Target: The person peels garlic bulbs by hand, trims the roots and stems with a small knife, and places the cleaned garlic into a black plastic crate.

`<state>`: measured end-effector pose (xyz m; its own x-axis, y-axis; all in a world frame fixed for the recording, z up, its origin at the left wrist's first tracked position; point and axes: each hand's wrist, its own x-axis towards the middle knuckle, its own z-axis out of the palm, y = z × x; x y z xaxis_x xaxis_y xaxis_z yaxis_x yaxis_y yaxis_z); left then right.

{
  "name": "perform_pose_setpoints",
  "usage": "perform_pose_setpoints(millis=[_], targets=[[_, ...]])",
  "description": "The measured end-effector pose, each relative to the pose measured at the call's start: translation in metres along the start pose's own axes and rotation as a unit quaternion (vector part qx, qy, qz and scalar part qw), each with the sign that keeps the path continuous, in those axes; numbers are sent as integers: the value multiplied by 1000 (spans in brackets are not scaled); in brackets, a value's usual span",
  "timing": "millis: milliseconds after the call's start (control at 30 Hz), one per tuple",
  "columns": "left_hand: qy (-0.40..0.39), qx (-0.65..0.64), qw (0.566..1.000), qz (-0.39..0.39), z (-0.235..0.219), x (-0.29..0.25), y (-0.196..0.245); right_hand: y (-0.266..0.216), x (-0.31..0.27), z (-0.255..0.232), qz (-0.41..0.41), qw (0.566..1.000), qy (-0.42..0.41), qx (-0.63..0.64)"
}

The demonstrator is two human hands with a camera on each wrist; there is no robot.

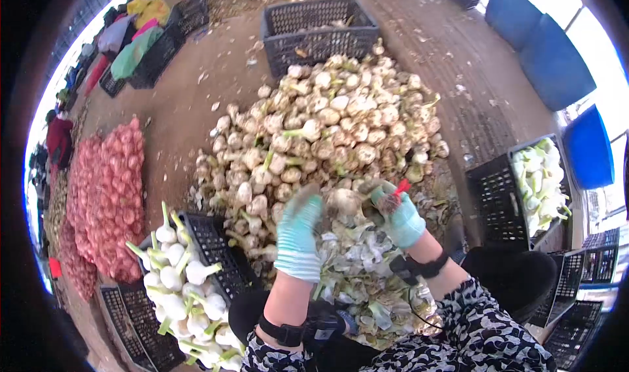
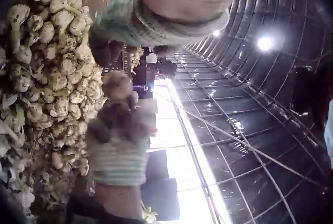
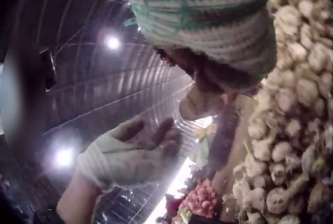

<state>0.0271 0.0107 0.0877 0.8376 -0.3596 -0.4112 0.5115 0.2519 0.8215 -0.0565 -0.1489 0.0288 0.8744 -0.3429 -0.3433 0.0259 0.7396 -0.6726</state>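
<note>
My right hand [image 1: 401, 220], in a pale green striped work glove with a red strip at the fingers, grips a garlic bulb [image 1: 344, 202]. In the right wrist view the bulb [image 3: 196, 103] juts out below its curled, dark-stained fingers. My left hand [image 1: 299, 233], gloved alike, is raised on the other side of the bulb with nothing in it. Its fingers are loosely extended in the right wrist view, where the left hand [image 3: 132, 156] is apart from the bulb. Beyond both hands spreads a heap of soiled garlic bulbs [image 1: 347, 120].
Papery garlic skins and trimmings [image 1: 357, 267] lie below my hands. Trimmed white garlic [image 1: 173, 277] fills a black crate by my left knee; another crate [image 1: 496, 198] of it stands at right. A black crate [image 1: 321, 50] stands behind the heap. Red mesh sacks [image 1: 108, 198] sit at far left.
</note>
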Motion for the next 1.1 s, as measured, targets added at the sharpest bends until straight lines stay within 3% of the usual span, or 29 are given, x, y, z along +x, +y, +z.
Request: perform_pose_setpoints(millis=[33,67,100,133,200,233,300,333,400,433,467,533,567,600,667,700,767,800,867,900,967,1100], targets=[[-40,13,995,-85,17,-14,15,-28,-23,30,-12,999,2,-44],[-87,-26,990,-107,15,-8,-3,-43,-34,44,-23,996,4,-87],[-157,-28,978,-133,17,-15,-4,-55,-43,32,-30,985,-117,-125],[-223,-28,961,-159,20,-21,-3,-57,-47,26,-52,966,-132,-218],[-245,-66,952,-170,31,-37,8,-74,-63,50,-74,957,-149,-236],[-224,-11,972,-69,32,-39,6,-69,-64,48,-80,957,-151,-235],[-166,140,966,141,41,-49,10,-42,-56,28,-64,997,-7,-29],[-169,141,964,146,45,-53,12,-27,-46,14,-70,997,-10,-28],[-129,228,926,271,49,-62,12,-9,-29,3,13,979,-63,194],[-124,258,901,327,48,-61,7,-2,-28,8,-20,983,22,180],[-125,257,900,329,47,-60,5,-12,-39,16,-22,983,21,180],[-125,294,866,386,46,-60,3,-34,-57,33,-32,981,-69,179],[-122,302,853,408,48,-61,4,-34,-54,40,-50,988,-5,146],[-123,301,853,408,48,-61,5,-37,-57,43,-51,988,-5,145],[-142,295,854,405,47,-59,6,-45,-65,49,-126,986,-11,-111],[-142,293,855,404,47,-59,4,-48,-64,49,-126,986,-10,-112],[-149,242,880,380,47,-58,1,-55,-62,45,-34,997,-52,45],[-148,242,881,378,47,-59,2,-57,-62,43,-32,997,-50,45],[-153,256,882,364,48,-61,6,-61,-63,45,-63,991,-68,-101],[-153,257,882,363,47,-61,6,-64,-66,49,-62,991,-67,-100],[-161,239,901,325,46,-60,5,-73,-78,59,-141,910,-52,-387],[-170,247,886,355,42,-54,-1,-80,-80,65,-105,941,-43,-320]])
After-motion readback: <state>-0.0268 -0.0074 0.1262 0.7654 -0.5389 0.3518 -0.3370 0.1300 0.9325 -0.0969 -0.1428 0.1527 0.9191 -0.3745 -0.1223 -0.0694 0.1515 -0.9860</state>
